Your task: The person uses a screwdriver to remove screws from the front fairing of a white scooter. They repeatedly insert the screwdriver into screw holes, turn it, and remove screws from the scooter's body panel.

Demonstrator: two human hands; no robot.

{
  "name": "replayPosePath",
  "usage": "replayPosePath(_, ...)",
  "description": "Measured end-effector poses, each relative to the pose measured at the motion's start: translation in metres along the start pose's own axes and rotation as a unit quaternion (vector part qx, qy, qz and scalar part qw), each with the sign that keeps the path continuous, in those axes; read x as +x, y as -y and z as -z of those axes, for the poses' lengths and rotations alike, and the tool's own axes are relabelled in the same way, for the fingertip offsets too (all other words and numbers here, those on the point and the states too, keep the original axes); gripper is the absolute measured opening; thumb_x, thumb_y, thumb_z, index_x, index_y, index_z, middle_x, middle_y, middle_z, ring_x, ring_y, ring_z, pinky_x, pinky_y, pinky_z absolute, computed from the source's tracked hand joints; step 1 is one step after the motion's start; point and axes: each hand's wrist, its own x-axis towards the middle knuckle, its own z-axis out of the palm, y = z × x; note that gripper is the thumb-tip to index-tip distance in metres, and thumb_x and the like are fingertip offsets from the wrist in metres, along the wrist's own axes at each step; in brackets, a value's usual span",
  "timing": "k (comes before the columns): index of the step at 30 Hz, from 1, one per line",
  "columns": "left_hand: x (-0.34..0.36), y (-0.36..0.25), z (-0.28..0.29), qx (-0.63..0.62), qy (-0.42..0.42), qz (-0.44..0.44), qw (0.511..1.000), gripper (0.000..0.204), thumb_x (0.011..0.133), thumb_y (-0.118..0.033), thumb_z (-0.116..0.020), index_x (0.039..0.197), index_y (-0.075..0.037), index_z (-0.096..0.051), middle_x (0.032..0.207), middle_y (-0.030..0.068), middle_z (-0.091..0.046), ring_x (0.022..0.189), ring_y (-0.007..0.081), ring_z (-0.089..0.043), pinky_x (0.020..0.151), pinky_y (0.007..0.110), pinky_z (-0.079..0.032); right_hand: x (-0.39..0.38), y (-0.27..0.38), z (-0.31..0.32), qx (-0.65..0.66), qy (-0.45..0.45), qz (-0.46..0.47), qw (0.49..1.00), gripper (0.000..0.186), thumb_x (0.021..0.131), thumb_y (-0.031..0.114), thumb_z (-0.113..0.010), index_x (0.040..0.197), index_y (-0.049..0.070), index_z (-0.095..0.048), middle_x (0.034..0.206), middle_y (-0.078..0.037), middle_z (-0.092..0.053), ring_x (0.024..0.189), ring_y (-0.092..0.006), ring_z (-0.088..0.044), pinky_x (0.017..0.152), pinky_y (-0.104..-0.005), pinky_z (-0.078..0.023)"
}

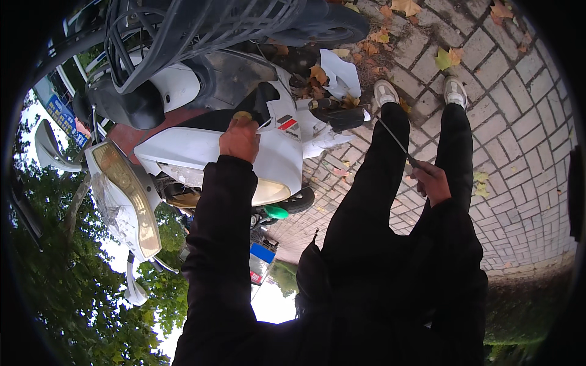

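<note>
Black jacket sleeves (223,226) lie nearest the camera, leading to two hands set well apart. On the left, the left hand (240,139) is narrow, its fingers bunched over the white scooter (201,146) beside the dark seat; a small tan piece (242,114) shows at the fingertips, though I cannot tell whether it is gripped. On the right, the right hand (430,183) is closed around a thin metal rod (392,135), whose far end points left, apart from the scooter's body. The step in hand seems to be work on that body with the left hand, the rod held ready; using the rod there would call for bringing it leftward and aiming its tip. Farther out lie a black basket (201,36) at far left, pale shoes (386,93), and brick paving (506,131) with fallen leaves (448,58) to the right.
</note>
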Motion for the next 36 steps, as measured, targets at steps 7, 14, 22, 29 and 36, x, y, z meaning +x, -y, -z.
replayPosePath(7, 0.004, -0.02, -0.017, 0.036, -0.015, 0.023, 0.999, 0.012, 0.082, -0.015, -0.076, 0.089, -0.009, -0.068, 0.107, 0.0082, -0.066, 0.109, 0.0322, -0.063, 0.079, 0.044, -0.059, -0.001, 0.001, 0.002, 0.023, 0.005, -0.019, 1.0, 0.037, 0.094, 0.016, -0.067, 0.127, -0.001, -0.069, 0.084, -0.002, -0.067, 0.054, -0.0063, -0.053, 0.046, -0.0236, -0.036)
replayPosePath(14, -0.006, -0.04, -0.028, -0.008, -0.053, 0.013, 0.998, 0.006, 0.084, -0.012, -0.071, 0.087, -0.009, -0.067, 0.102, 0.0077, -0.065, 0.102, 0.0321, -0.064, 0.079, 0.044, -0.058, -0.004, 0.002, 0.012, 0.034, 0.019, -0.012, 0.999, 0.036, 0.094, 0.014, -0.066, 0.127, -0.001, -0.069, 0.084, -0.002, -0.067, 0.053, -0.0064, -0.051, 0.046, -0.0234, -0.036)
replayPosePath(22, -0.082, -0.119, -0.056, -0.432, -0.017, 0.14, 0.891, 0.014, 0.09, -0.016, -0.073, 0.09, -0.002, -0.07, 0.083, 0.015, -0.069, 0.073, 0.0291, -0.066, 0.071, 0.038, -0.052, -0.025, 0.021, 0.016, -0.047, 0.004, 0.01, 0.999, 0.038, 0.098, 0.015, -0.064, 0.131, -0.003, -0.066, 0.087, -0.007, -0.069, 0.05, -0.0074, -0.05, 0.045, -0.0236, -0.038)
replayPosePath(29, -0.149, -0.219, -0.035, -0.845, 0.085, 0.225, 0.477, 0.032, 0.1, -0.03, -0.068, 0.1, 0.001, -0.074, 0.093, 0.0067, -0.074, 0.086, 0.0156, -0.071, 0.07, 0.031, -0.054, -0.1, 0.079, -0.058, -0.153, 0.132, 0.088, 0.976, 0.04, 0.103, 0.021, -0.059, 0.136, -0.001, -0.061, 0.092, -0.003, -0.071, 0.06, -0.0064, -0.056, 0.051, -0.0222, -0.041)
replayPosePath(36, -0.198, -0.231, -0.015, -0.94, -0.026, 0.235, 0.246, 0.031, 0.101, -0.031, -0.068, 0.108, -0.001, -0.071, 0.095, 0.006, -0.072, 0.087, 0.0137, -0.069, 0.066, 0.028, -0.054, -0.165, 0.09, -0.147, -0.332, 0.206, 0.153, 0.908, 0.028, 0.101, 0.018, -0.063, 0.123, 0.001, -0.061, 0.086, -0.001, -0.066, 0.066, -0.0065, -0.057, 0.059, -0.0242, -0.045)
